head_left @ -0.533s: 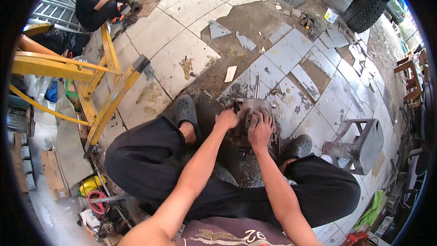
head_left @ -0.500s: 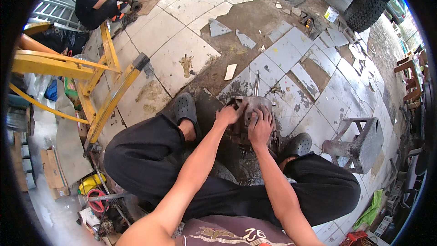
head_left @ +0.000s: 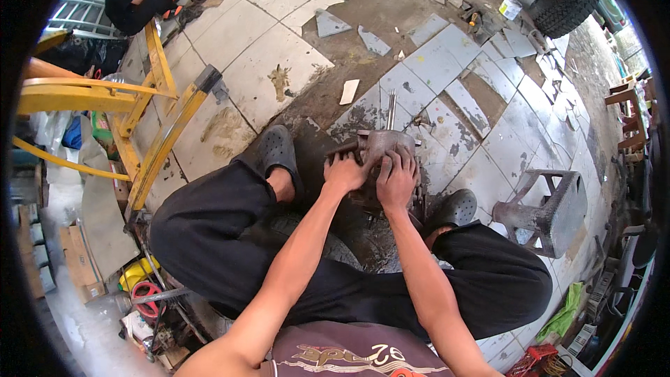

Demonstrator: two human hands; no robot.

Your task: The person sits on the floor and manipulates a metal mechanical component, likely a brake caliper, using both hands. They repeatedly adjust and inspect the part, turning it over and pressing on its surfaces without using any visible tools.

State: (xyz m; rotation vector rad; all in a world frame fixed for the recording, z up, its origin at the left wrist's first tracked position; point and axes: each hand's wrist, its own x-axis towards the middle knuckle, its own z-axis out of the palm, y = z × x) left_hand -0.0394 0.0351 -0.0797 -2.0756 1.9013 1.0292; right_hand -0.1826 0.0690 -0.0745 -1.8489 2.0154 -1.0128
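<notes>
Both hands closed on metal engine part (head_left: 380, 150): left hand (head_left: 345, 171) and right hand (head_left: 396, 180) side by side, between the feet.

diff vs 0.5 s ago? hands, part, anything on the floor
Barely any change. Both hands stay pressed side by side on the greasy metal part between the feet; the left hand and right hand show no clear shift, nothing newly gripped or released. The view drifted slightly. The shaft sticking out of the part, the grey stool and the yellow frame sit as before.
</notes>
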